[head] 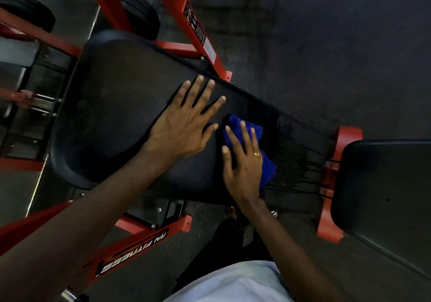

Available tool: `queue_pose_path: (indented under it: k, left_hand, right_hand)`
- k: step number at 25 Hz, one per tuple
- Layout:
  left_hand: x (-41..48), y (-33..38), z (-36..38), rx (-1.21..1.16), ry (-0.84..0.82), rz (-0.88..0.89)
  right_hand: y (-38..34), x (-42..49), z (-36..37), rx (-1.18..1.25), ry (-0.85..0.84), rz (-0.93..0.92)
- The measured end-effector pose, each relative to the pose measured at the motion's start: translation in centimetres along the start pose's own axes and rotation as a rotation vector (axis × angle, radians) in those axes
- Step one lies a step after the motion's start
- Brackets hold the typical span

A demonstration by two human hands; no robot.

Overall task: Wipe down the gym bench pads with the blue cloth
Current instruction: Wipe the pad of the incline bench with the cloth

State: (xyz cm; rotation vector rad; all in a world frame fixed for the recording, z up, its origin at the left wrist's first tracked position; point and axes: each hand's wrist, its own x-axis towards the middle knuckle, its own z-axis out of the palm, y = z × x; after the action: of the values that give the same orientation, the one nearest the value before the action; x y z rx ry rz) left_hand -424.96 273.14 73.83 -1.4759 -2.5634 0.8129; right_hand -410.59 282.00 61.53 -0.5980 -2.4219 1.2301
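**A gym, by its equipment**

This is a gym. A long black pad [112, 106] lies on a red steel frame [177, 15], and a second pad [384, 185] sits at the right on a red bracket [347, 136]. Stacks of black weight plates [140, 10] show behind it. A sticker [133, 254] on the frame's near rail reads "RN FITNESS". The floor [326, 45] is dark speckled rubber matting.

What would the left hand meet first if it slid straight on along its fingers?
The left hand has its fingertips almost at the far edge of the bench pad. Just beyond lies the red frame, probably first, though it may sit lower.
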Motion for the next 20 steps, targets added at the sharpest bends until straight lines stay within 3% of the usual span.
queue_pose_path:
  k: [8,13,15,20]
  left_hand:
    - [0.0,0.1,-0.1,0.036,-0.009,0.001]
    - [0.3,-0.1,-0.4,0.044,0.0,0.006]
    - [0.2,0.0,-0.5,0.028,-0.012,0.004]
    - [0.2,0.3,-0.4,0.045,-0.005,0.003]
  right_hand:
    - [0.8,12.2,0.6,0.033,0.123,0.191]
    - [-2.5,14.7,0.9,0.132,0.04,-0.073]
    - [-1.6,14.0,0.8,0.115,0.08,-0.087]
    - [7.9,10.9,-0.5,0.077,0.242,0.218]
